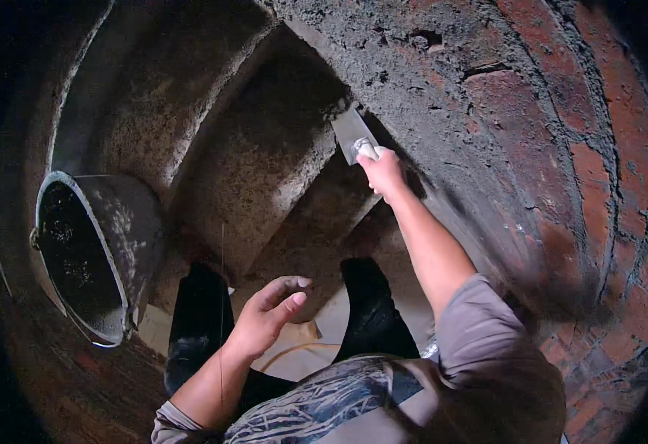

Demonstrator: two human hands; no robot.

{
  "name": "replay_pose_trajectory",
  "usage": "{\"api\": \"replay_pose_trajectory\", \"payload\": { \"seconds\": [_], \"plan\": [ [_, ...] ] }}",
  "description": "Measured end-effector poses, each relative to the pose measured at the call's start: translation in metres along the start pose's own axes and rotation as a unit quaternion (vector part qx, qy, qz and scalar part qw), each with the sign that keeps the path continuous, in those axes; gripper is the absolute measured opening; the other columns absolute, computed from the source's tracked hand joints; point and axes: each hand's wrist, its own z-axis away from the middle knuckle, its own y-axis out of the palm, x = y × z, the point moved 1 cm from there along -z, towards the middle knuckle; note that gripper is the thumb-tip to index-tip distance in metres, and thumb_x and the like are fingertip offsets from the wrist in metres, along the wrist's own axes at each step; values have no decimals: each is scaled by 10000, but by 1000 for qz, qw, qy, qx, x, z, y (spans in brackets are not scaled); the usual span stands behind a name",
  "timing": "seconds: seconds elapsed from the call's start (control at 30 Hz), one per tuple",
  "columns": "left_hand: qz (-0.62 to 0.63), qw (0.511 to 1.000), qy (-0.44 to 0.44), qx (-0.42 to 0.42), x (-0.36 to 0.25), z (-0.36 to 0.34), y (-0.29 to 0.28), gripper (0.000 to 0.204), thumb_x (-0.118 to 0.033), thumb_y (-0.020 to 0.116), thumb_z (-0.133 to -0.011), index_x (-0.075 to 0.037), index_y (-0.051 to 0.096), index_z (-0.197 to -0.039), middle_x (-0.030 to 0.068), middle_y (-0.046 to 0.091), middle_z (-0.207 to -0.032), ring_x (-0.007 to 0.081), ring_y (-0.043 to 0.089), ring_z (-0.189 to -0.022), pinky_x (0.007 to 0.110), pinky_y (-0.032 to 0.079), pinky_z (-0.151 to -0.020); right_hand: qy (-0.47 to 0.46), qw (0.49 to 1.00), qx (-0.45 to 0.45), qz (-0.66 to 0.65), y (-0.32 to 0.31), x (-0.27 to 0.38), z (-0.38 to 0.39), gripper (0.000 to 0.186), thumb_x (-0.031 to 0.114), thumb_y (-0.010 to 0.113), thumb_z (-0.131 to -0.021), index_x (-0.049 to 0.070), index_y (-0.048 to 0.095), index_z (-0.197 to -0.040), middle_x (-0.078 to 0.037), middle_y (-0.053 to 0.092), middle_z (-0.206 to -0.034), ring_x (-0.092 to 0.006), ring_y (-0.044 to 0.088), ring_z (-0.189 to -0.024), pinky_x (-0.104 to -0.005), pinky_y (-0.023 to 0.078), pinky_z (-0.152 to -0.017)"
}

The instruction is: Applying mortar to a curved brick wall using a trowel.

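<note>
My right hand (380, 170) grips the pale handle of a flat metal trowel (349, 132), whose blade rests at the lower edge of a rough grey mortar band (383, 59) on the brick wall, beside the top of a dark concrete step (279, 148). My left hand (268, 318) is raised in front of my body with fingers apart and loosely curved, holding nothing. To its left, a grey bucket (120, 244) with dark, wet-looking contents stands tilted in the view on the steps.
Red brick wall (590, 192) with grey joints curves along the right. Several dark concrete steps (161, 89) with pale crusted edges fill the upper left. My dark-clad legs (365, 303) are below, with a pale surface (302, 348) and a thin orange line between them.
</note>
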Motion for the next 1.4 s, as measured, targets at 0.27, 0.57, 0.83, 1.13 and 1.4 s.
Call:
{"api": "replay_pose_trajectory", "payload": {
  "seconds": [0.27, 0.57, 0.83, 1.13, 1.4],
  "plan": [
    [-2, 1000, 16, -9, 9, -1, -7, 296, -166, 559, -910, -2, 541, -1155, 33, 566, -1014, 108, 479, -881, 213, 389, -798, -58, 997, 36, -19, -18, -26, 62, 312, 274, 600, -792, 34, 624, -991, -137, 652, -785, -309, 581, -644, -386, 458, -585],
    [12, 1000, 10, 7, 0, -3, 1, 297, -165, 557, -911, -4, 541, -1160, 34, 565, -1021, 108, 480, -892, 211, 385, -804, -41, 999, -14, -21, 3, -6, 20, 316, 293, 615, -787, 34, 627, -967, -118, 638, -733, -270, 570, -580, -369, 449, -540],
    [16, 1000, 24, -12, 8, -2, -2, 297, -177, 552, -915, -4, 542, -1156, 34, 562, -1033, 109, 483, -894, 216, 385, -812, 39, 996, 29, -79, -26, -17, 5, 293, 287, 599, -791, 46, 621, -957, -67, 556, -613, -175, 466, -417, -308, 363, -382],
    [-1, 1000, 26, -11, 8, -2, -6, 305, -191, 552, -914, -4, 540, -1155, 37, 561, -1036, 115, 486, -897, 224, 392, -814, -163, 986, -25, -15, -24, -75, -18, 334, 290, 611, -798, 29, 610, -1005, -65, 562, -653, -163, 474, -483, -290, 375, -431],
    [-5, 1000, 10, -16, 13, -3, -4, 306, -193, 550, -915, -5, 538, -1156, 46, 562, -1023, 119, 486, -899, 229, 402, -814, -71, 981, 86, -156, 9, -24, -73, 375, 300, 611, -807, 61, 589, -1095, -45, 568, -666, -142, 444, -438, -272, 362, -387]
  ]
}}
